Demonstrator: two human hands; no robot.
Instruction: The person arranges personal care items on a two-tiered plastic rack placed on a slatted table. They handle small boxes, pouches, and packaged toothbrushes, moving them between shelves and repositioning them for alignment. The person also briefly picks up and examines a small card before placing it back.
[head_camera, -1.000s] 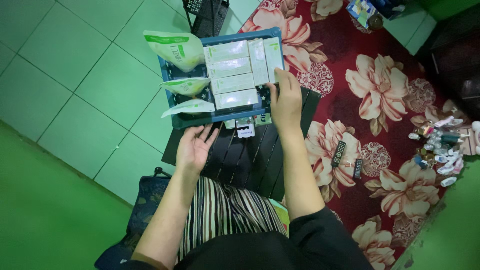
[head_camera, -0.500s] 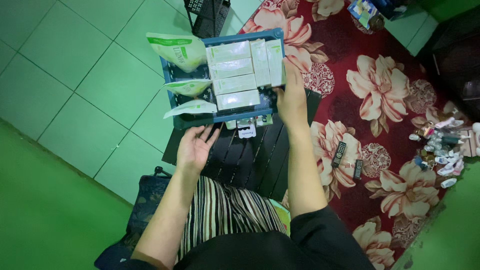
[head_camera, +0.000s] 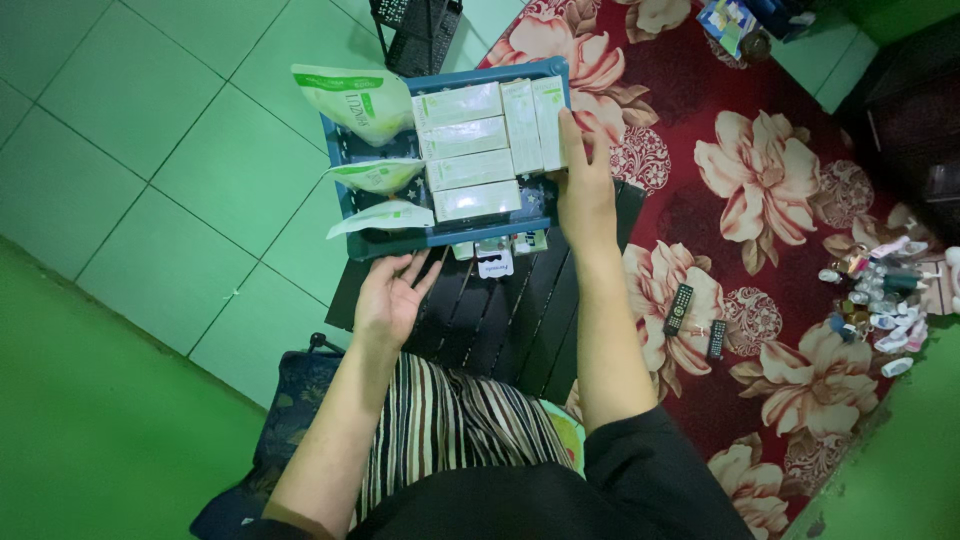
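A blue tray (head_camera: 440, 237) rests on a low black slatted table (head_camera: 500, 320). It holds several pale green boxes (head_camera: 470, 150) and white-and-green pouches (head_camera: 350, 100) standing along its left side. My right hand (head_camera: 583, 185) lies against the tray's right edge, fingers touching the upright boxes there. Palm up, my left hand (head_camera: 390, 295) sits on the table just below the tray's near rim with its fingers spread, holding nothing. Small packets (head_camera: 495, 258) lie on the table at the tray's front edge.
A red flowered rug (head_camera: 760, 200) lies to the right with two remote controls (head_camera: 695, 320) on it. Several small bottles and tubes (head_camera: 880, 290) are scattered at the far right. Green floor tiles (head_camera: 150, 150) lie to the left. A black rack (head_camera: 415, 30) stands behind the tray.
My right hand has shifted from the tray's lower right corner up along its right edge to the upright boxes. My left hand has stayed in place.
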